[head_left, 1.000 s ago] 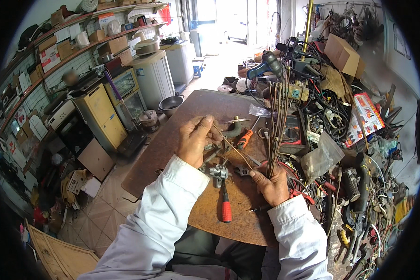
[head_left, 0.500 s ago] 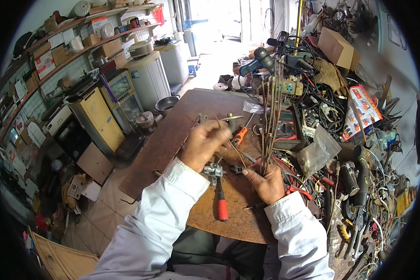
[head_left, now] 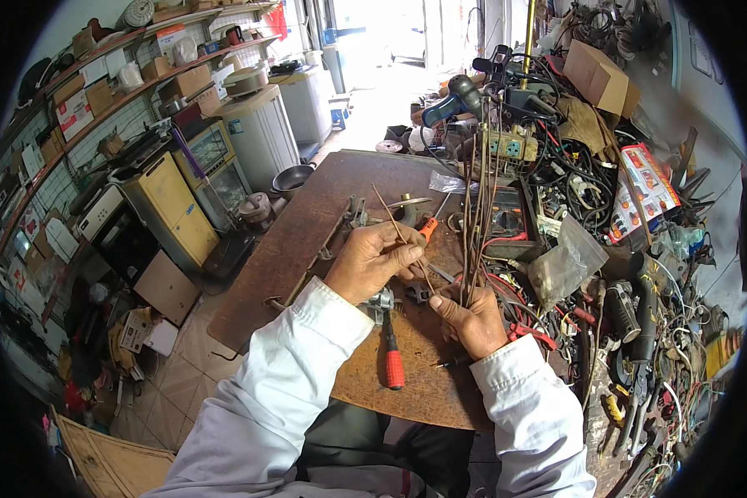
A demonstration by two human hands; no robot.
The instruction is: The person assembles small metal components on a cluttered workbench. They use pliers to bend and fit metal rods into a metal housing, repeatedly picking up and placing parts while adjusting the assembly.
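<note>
My right hand is closed around a bundle of long thin brown rods that stand nearly upright above it. Between the thumb and fingers of my left hand is one thin brown rod, slanting down toward the right hand. Below the left hand lies a metal tool with a red and black handle on the brown tabletop. Just beyond the left hand is an orange-handled screwdriver, partly hidden by the fingers. Close by is a round metal disc.
Tangled cables, tools and parts crowd the right side, with a clear plastic bag, pliers and a cardboard box. A blue heat-gun-like tool stands behind the rods. Appliances and a black pan sit left of the table.
My left hand has moved slightly down and is no longer blurred; its single rod now shows clearly. The right hand keeps its bundle. The whole view has shifted slightly.
</note>
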